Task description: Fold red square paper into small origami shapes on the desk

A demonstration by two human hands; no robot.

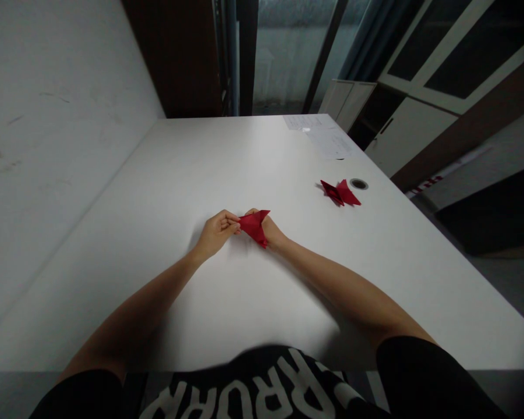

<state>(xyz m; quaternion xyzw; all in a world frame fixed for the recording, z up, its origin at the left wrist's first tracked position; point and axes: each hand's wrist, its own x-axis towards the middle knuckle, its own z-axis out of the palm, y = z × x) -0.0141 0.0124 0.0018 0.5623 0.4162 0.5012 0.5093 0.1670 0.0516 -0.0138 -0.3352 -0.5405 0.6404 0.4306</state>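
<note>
Both of my hands hold a folded piece of red paper (255,226) just above the white table (227,291), near its middle. My left hand (217,230) pinches the paper's left tip with closed fingers. My right hand (271,231) grips the paper from behind, and the paper hides most of its fingers. A second folded red paper shape (340,192), like a butterfly, lies on the table to the right, apart from my hands.
A round cable hole (358,184) sits beside the second red shape. White printed sheets (323,137) lie at the far right corner. A white wall runs along the left; cabinets and a glass door stand beyond the table.
</note>
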